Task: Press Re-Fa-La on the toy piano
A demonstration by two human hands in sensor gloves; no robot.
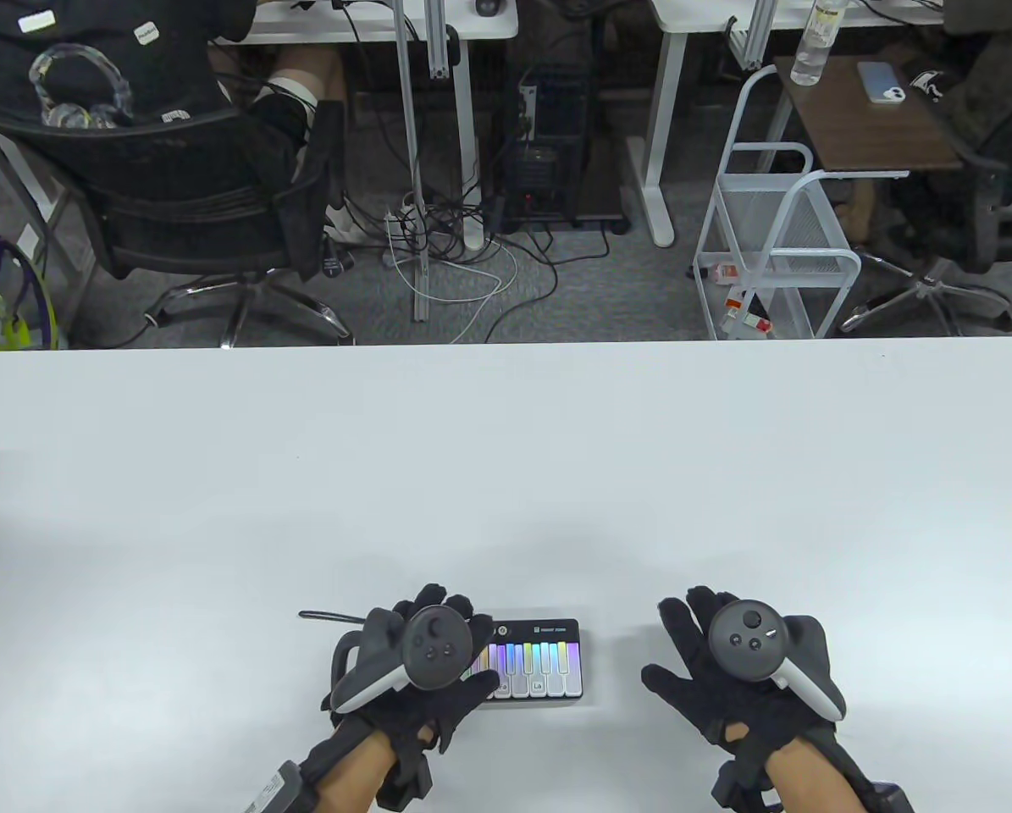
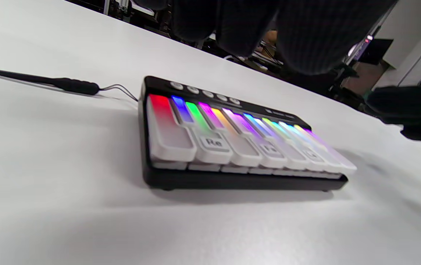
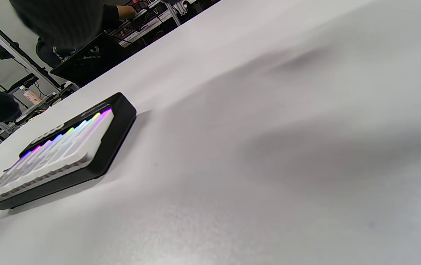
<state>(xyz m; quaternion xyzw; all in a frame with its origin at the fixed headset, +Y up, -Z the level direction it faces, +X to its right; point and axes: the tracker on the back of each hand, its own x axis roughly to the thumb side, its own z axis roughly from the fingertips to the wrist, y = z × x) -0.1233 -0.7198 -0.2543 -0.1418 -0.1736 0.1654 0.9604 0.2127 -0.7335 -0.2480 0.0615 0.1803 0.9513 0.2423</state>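
The toy piano (image 1: 548, 656) is a small black box with white keys lit in rainbow colours, lying near the table's front edge. Its keys labelled Re (image 2: 214, 142) and La (image 1: 539, 684) show. My left hand (image 1: 459, 635) hovers over the piano's left half with fingers spread; in the left wrist view its fingers (image 2: 306, 33) hang above the keys without touching them. My right hand (image 1: 683, 644) is open with fingers spread over the bare table, to the right of the piano and apart from it. The piano also shows in the right wrist view (image 3: 63, 154).
A thin black cable (image 1: 328, 616) runs left from the piano's back corner. The white table (image 1: 506, 474) stretches far ahead and to both sides. Beyond its far edge are an office chair (image 1: 201, 212), a white wire cart (image 1: 776, 254) and desks.
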